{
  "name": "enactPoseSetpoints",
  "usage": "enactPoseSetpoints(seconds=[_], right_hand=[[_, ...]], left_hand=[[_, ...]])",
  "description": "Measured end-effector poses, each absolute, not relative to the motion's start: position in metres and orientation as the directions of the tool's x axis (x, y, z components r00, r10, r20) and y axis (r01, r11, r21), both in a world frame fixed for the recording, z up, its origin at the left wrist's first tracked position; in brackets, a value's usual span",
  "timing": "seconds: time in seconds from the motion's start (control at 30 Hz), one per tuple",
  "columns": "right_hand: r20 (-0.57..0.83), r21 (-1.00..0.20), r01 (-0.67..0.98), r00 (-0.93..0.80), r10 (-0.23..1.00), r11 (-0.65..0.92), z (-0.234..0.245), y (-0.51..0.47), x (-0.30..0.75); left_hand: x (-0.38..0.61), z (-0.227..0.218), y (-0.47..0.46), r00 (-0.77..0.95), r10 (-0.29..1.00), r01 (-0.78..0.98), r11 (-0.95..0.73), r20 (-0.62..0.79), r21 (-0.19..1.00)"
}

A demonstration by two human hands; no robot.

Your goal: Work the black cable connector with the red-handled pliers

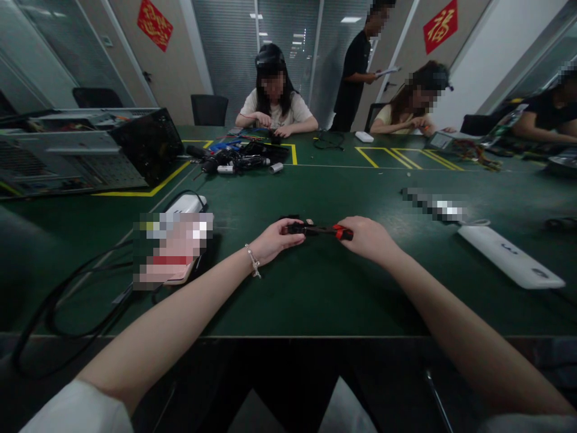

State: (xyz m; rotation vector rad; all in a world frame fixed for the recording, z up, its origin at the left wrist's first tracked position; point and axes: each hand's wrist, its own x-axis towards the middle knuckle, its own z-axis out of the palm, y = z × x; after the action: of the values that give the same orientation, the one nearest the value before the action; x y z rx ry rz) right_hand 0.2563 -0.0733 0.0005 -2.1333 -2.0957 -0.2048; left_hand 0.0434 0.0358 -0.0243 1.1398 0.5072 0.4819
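Observation:
My left hand [278,239] is closed around a small black part [295,228] just above the green table [315,282]. My right hand [367,237] is closed on the red-and-black handle of a screwdriver [339,231]. The screwdriver's shaft runs left from that handle into the black part. Both hands meet at the middle of the table, a little above its surface. A bracelet hangs on my left wrist.
A white power strip [509,255] lies at right, another white box [184,205] with black cables at left. An open computer case [85,150] stands far left. A pile of black parts [238,159] sits before a seated person; other people work along the far side.

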Motion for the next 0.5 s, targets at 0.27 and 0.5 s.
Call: enactPoseSetpoints(seconds=[0.27, 0.5], right_hand=[[0.257, 0.041, 0.999, -0.039, 0.966, 0.030, 0.0038, -0.0741, 0.2554], [0.199, -0.015, 1.000, -0.004, 0.980, 0.007, 0.0036, -0.0741, 0.2549]], left_hand=[[0.0435, -0.0236, 0.0354, 0.789, 0.596, -0.080, 0.344, -0.152, 0.935], [0.0429, -0.0178, 0.0316, 0.778, 0.604, -0.076, 0.365, -0.174, 0.928]])
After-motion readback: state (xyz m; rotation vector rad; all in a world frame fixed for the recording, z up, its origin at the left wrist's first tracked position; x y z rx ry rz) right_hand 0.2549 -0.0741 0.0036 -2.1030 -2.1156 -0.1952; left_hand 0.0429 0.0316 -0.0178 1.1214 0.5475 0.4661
